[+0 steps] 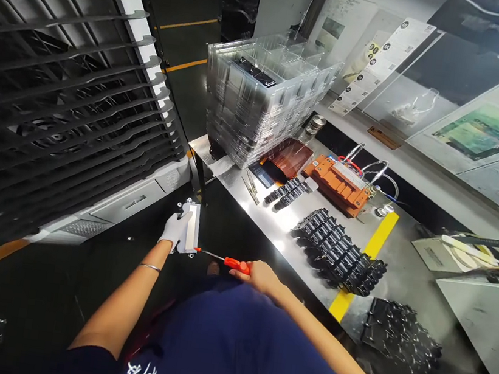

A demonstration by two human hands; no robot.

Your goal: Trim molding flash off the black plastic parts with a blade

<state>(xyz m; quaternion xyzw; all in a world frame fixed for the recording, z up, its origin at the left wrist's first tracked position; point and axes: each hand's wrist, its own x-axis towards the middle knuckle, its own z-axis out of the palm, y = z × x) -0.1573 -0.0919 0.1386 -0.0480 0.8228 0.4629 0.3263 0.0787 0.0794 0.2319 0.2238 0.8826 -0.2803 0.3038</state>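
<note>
My left hand (174, 229), in a white glove, is closed on a flat light-grey part (190, 228) with small lugs at its corners. The part is held out over the dark floor, left of the bench. In my bare right hand (260, 275) is a screwdriver (235, 264) with a red-orange handle. Its thin shaft points left, and the red tip comes up against the lower right edge of the grey part; whether it touches I cannot tell.
A metal bench (267, 226) runs along my right, bearing rows of black moulded parts (342, 248), an orange fixture (337, 183) with hoses, and stacked clear trays (260, 102). A large louvred fan unit (68, 96) stands on the left. More black parts (401, 342) lie at right.
</note>
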